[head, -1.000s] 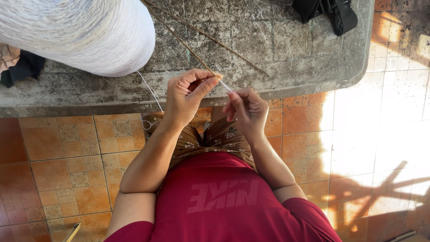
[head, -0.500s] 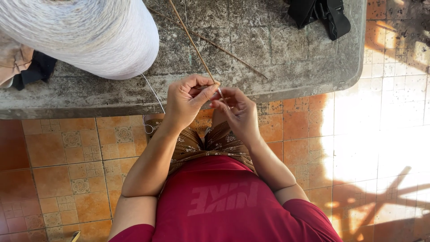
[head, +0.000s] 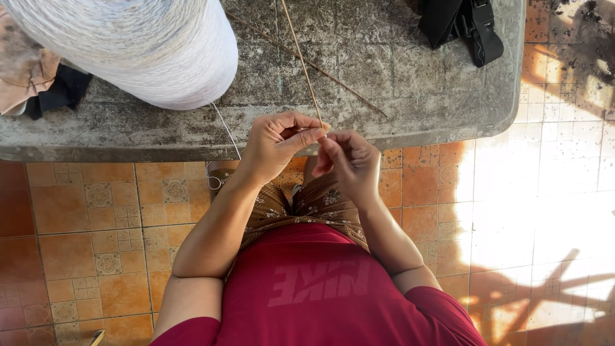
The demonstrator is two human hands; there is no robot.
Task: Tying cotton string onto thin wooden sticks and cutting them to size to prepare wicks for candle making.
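The left hand [head: 275, 148] pinches a thin, stiff, light stick [head: 302, 64] at its near end, while the right hand [head: 349, 163] pinches limp white thread [head: 224, 131] beside it, likely easy to slip.

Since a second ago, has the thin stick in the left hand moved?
Yes. The stick has swung upright, away from the second stick lying on the table.

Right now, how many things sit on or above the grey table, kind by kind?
Thin brown sticks: 2, one pinched in the left hand, one lying on the grey table
Large white yarn cone: 1
Black strap bundle: 1
Total: 4
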